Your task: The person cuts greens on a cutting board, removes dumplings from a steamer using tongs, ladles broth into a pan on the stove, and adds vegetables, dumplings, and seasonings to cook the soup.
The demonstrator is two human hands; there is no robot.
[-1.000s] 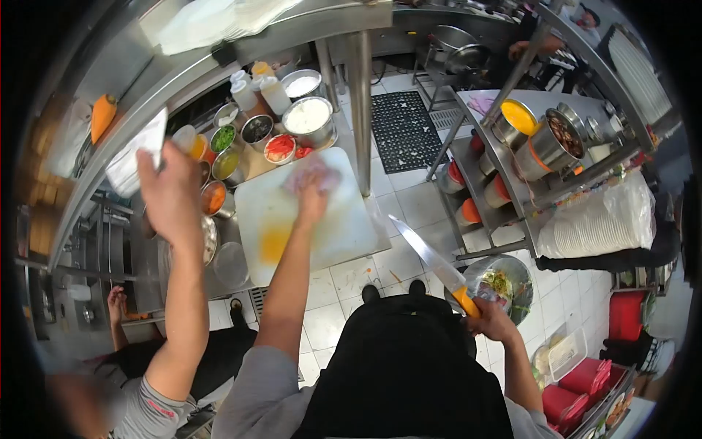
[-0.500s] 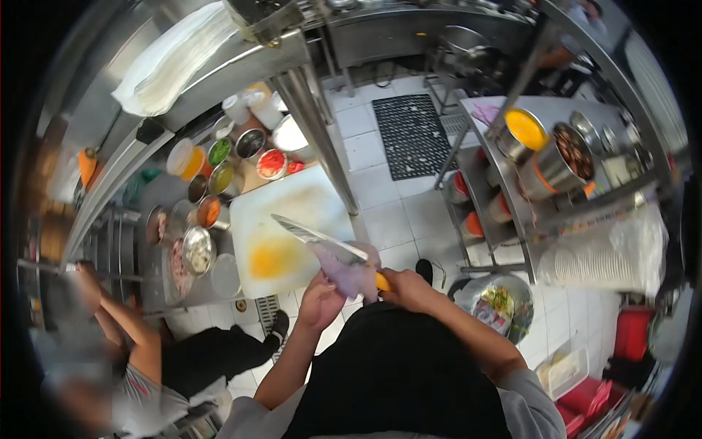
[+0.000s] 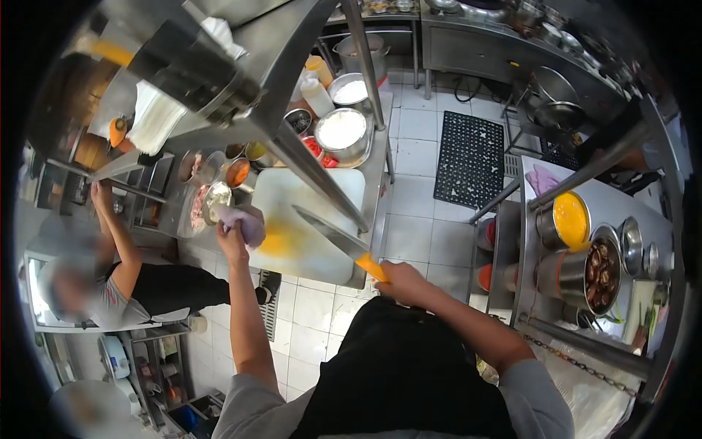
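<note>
My right hand (image 3: 402, 283) grips the yellow handle of a large kitchen knife (image 3: 333, 235), its blade pointing up and left over the near right part of a white cutting board (image 3: 329, 192). A purple cloth (image 3: 247, 223) is bunched in my left hand (image 3: 232, 241), which is stretched out at the board's left edge. An orange-yellow stain marks the board between the two hands. Just beyond the cloth stands a metal bowl of pale food (image 3: 218, 197). A container of orange food (image 3: 238, 173) sits behind it.
A metal shelf post (image 3: 318, 175) slants across the board's far side. Pans of white food (image 3: 342, 130) stand behind the board. On the right, a steel table holds a pot of yellow liquid (image 3: 571, 219) and a pot of dark pieces (image 3: 601, 269). A co-worker (image 3: 124, 282) stands at left.
My left hand has carried the purple cloth off the knife blade, leftward to the board's edge. The knife stays in my right hand, its blade bare. The view has turned.
</note>
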